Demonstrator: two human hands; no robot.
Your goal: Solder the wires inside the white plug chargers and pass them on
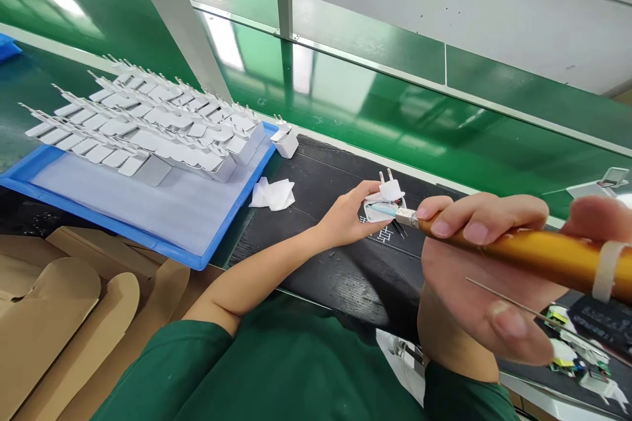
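My left hand point(348, 214) grips a white plug charger point(391, 189) over the black mat. Its two metal pins point up and its case stands open, with small coloured parts partly visible inside. In my right hand point(494, 263) is a gold-handled tool point(533, 253), a pale band round the handle. The tool's flat, bluish tip reaches into the charger case; its exact kind is not clear. A thin metal rod point(498, 296) crosses below my right palm, and whether my fingers hold it I cannot tell. Small dark wires point(399, 229) show under the charger.
A blue tray point(207, 253) at left carries rows of white plug chargers point(162, 118). One loose charger point(285, 139) and a crumpled white tissue point(272, 194) lie beside it. Cardboard point(44, 329) is at lower left; circuit boards point(563, 348) lie at lower right. A grey post point(172, 13) rises behind.
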